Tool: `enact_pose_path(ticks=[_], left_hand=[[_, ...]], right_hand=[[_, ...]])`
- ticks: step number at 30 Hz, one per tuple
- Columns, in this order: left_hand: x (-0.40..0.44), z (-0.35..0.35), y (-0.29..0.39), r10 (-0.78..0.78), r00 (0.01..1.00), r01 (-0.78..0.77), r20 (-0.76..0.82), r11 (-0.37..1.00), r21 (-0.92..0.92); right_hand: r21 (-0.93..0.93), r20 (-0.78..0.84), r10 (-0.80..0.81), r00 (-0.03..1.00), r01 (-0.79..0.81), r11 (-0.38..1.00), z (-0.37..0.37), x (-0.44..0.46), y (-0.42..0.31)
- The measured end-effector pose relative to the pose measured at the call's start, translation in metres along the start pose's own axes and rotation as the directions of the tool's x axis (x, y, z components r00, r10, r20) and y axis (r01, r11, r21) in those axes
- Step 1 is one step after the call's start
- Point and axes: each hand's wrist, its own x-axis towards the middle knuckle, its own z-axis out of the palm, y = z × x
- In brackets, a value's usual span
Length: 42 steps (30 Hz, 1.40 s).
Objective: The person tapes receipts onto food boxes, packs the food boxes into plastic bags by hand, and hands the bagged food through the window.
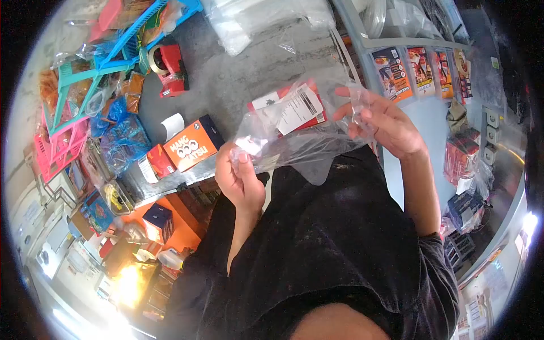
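One clear plastic bag (272,148), centre of frame, red packet with white label (300,109) showing through, left hand (242,178) pinched shut on its left end, right hand (388,122) half open, fingers parted at its right end, grey surface (226,76) above.

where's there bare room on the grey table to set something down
Bare grey table lies between the red tape dispenser, the clear plastic sheets and the held clear bag. Crowded: beside the plastic baskets and blue bag, and by the orange box.
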Motion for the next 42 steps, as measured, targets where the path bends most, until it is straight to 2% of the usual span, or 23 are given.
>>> enact_pose_path(ticks=[1, 3, 4, 6, 7, 8, 10, 12, 13, 14, 15, 16, 17, 19, 20, 21, 23, 26, 30, 34, 37, 40, 42], left_hand=[[-0.001, 0.002, -0.001, 0.007, 1.000, -0.007, -0.004, 1.000, -0.008], [-0.005, 0.005, -0.005, 0.049, 0.998, -0.052, 0.051, 0.996, 0.067], [-0.007, 0.009, -0.001, 0.059, 0.998, -0.061, 0.032, 0.996, 0.064], [-0.010, 0.019, 0.010, 0.236, 0.942, -0.284, 0.237, 0.939, 0.193], [-0.008, 0.020, 0.013, 0.307, 0.890, -0.397, 0.337, 0.885, 0.244], [-0.007, 0.017, 0.012, 0.321, 0.899, -0.400, 0.299, 0.880, 0.255], [-0.014, 0.007, 0.003, 0.317, 0.762, -0.491, 0.564, 0.851, 0.186], [-0.025, -0.013, -0.001, 0.327, 0.842, -0.438, 0.430, 0.879, 0.189], [-0.029, -0.022, -0.007, 0.325, 0.882, -0.395, 0.341, 0.905, 0.159], [-0.033, -0.029, -0.027, 0.336, 0.933, -0.352, 0.126, 0.926, 0.136], [-0.039, -0.032, -0.045, 0.100, 0.988, -0.092, -0.116, 0.993, 0.068], [-0.040, -0.029, -0.067, -0.245, 0.915, 0.194, -0.321, 0.964, -0.182], [-0.039, -0.025, -0.091, -0.249, 0.899, 0.183, -0.361, 0.961, -0.206], [-0.030, -0.017, -0.131, -0.688, 0.690, 0.499, -0.222, 0.676, -0.542], [-0.024, -0.012, -0.136, -0.715, 0.698, 0.450, -0.039, 0.480, -0.753], [-0.015, -0.004, -0.139, -0.672, 0.728, 0.382, 0.134, 0.236, -0.894], [0.008, 0.016, -0.155, -0.299, 0.780, 0.536, 0.549, -0.134, -0.834], [0.035, 0.049, -0.096, -0.077, 0.778, 0.593, 0.624, -0.239, -0.769], [0.029, 0.069, -0.062, 0.080, 0.748, 0.647, 0.659, -0.306, -0.698], [-0.018, 0.069, -0.052, 0.119, 0.702, 0.691, 0.702, -0.352, -0.631], [-0.022, 0.061, -0.051, 0.111, 0.697, 0.693, 0.709, -0.357, -0.626], [-0.001, 0.053, -0.054, 0.093, 0.715, 0.676, 0.693, -0.346, -0.651], [0.013, 0.049, -0.054, 0.091, 0.729, 0.664, 0.678, -0.334, -0.669]], right_hand=[[0.000, 0.001, 0.001, 1.000, -0.001, 1.000, 0.003, 0.001, 0.001], [-0.242, 0.242, 0.040, 0.969, 0.021, 0.970, 0.017, 0.010, 0.006], [-0.315, 0.236, -0.034, 0.971, 0.110, 0.943, 0.035, 0.017, 0.019], [-0.397, 0.266, -0.111, 0.958, 0.213, 0.893, 0.071, 0.029, 0.031], [-0.312, 0.115, -0.044, 0.992, 0.078, 0.947, 0.083, 0.035, 0.029], [-0.209, -0.025, 0.048, 0.999, -0.052, 0.977, 0.092, 0.039, 0.025], [-0.390, -0.015, 0.069, 0.998, -0.069, 0.918, 0.096, 0.042, 0.013], [-0.573, 0.002, 0.087, 0.996, -0.070, 0.817, 0.101, 0.040, -0.001], [-0.386, -0.022, 0.014, 1.000, -0.021, 0.922, 0.106, 0.030, -0.008], [-0.182, -0.059, -0.046, 0.997, 0.035, 0.983, 0.111, 0.022, -0.018], [-0.178, -0.033, -0.077, 0.996, 0.070, 0.982, 0.114, 0.013, -0.031], [-0.167, -0.015, -0.108, 0.994, 0.104, 0.980, 0.122, 0.003, -0.044], [-0.082, -0.021, -0.106, 0.994, 0.104, 0.991, 0.132, -0.007, -0.056], [0.036, -0.092, -0.077, 0.993, 0.081, 0.996, 0.156, -0.034, -0.083], [0.147, -0.033, -0.028, 0.999, 0.032, 0.989, 0.161, -0.046, -0.098], [0.249, 0.027, 0.022, 0.999, -0.028, 0.968, 0.166, -0.058, -0.114], [0.356, 0.249, 0.106, 0.963, -0.193, 0.914, 0.162, -0.069, -0.140], [0.290, 0.281, -0.091, 0.955, 0.006, 0.957, 0.171, -0.081, -0.162], [0.177, 0.267, -0.295, 0.918, 0.254, 0.951, 0.176, -0.084, -0.159], [0.165, 0.309, -0.297, 0.904, 0.257, 0.952, 0.180, -0.083, -0.145], [0.126, 0.220, -0.335, 0.916, 0.314, 0.941, 0.182, -0.081, -0.143], [0.290, 0.340, -0.196, 0.920, 0.096, 0.952, 0.188, -0.084, -0.142], [0.165, 0.242, -0.135, 0.961, 0.097, 0.982, 0.184, -0.079, -0.143]])
